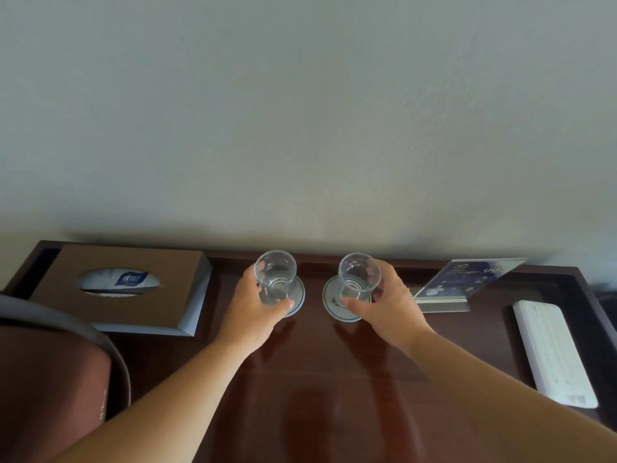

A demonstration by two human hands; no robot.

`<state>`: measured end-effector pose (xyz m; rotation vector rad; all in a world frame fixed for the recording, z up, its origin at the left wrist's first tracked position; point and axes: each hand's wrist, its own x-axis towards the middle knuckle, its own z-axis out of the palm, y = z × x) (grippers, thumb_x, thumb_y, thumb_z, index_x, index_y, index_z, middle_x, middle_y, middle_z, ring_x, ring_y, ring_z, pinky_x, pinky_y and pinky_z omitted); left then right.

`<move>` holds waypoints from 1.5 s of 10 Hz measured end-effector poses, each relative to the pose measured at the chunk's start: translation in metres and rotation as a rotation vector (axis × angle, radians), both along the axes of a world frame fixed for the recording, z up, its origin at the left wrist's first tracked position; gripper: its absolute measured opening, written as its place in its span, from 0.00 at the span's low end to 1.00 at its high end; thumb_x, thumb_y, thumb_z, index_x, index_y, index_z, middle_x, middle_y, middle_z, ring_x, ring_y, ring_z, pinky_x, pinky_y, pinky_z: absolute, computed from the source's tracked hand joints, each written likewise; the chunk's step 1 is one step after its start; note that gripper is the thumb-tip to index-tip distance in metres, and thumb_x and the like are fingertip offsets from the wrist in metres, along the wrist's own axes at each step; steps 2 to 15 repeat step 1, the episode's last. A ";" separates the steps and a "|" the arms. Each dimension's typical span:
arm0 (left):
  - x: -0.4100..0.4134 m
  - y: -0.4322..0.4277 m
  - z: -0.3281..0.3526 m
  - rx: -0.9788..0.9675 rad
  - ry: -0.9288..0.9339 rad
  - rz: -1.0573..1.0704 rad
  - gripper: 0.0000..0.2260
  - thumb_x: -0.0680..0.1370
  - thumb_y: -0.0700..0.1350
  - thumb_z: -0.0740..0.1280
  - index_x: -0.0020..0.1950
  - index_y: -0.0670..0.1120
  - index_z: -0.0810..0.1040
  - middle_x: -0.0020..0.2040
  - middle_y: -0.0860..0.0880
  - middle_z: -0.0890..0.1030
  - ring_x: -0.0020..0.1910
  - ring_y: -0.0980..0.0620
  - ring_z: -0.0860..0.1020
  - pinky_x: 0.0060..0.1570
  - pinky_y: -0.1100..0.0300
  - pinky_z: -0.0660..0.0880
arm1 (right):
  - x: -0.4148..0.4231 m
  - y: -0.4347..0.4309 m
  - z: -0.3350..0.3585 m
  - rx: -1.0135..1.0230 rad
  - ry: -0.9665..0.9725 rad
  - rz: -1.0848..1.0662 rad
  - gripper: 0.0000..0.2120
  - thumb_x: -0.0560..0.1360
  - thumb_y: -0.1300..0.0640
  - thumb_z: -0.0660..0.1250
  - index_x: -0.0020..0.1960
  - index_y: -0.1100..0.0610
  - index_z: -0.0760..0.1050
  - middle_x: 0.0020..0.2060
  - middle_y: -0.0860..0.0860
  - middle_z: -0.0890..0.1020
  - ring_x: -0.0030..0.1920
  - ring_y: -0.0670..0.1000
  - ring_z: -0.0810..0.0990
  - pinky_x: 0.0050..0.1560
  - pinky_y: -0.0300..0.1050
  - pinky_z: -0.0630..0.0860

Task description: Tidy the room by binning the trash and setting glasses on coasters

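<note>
Left hand (253,302) fingers wrapped round clear glass tumbler (275,277) on round white coaster (298,297), right of brown tissue box (123,289); right hand (389,302) fingers gripping second clear tumbler (359,279) on second round coaster (330,300).

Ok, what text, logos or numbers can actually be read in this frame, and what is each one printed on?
"90": pale digits near the top right of the tilted clear acrylic sign holder; its other lines are too small to read.
Blue logo patch on the tissue pack showing through the brown tissue box: characters too blurred to read.
Round white coasters under the glasses: any print is hidden or blurred.
White remote control: markings unreadable.
</note>
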<state>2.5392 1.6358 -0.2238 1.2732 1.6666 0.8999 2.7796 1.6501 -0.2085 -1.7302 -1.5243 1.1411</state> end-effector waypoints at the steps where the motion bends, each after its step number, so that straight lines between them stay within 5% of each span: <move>1: -0.001 -0.011 0.002 -0.075 0.085 0.055 0.32 0.67 0.47 0.76 0.67 0.58 0.66 0.63 0.54 0.71 0.62 0.55 0.72 0.58 0.58 0.70 | 0.006 -0.008 0.002 0.009 -0.016 0.011 0.36 0.61 0.43 0.74 0.66 0.42 0.65 0.61 0.42 0.74 0.61 0.42 0.73 0.62 0.47 0.72; 15: -0.001 -0.011 0.002 -0.075 0.085 0.055 0.32 0.67 0.47 0.76 0.67 0.58 0.66 0.63 0.54 0.71 0.62 0.55 0.72 0.58 0.58 0.70 | 0.006 -0.008 0.002 0.009 -0.016 0.011 0.36 0.61 0.43 0.74 0.66 0.42 0.65 0.61 0.42 0.74 0.61 0.42 0.73 0.62 0.47 0.72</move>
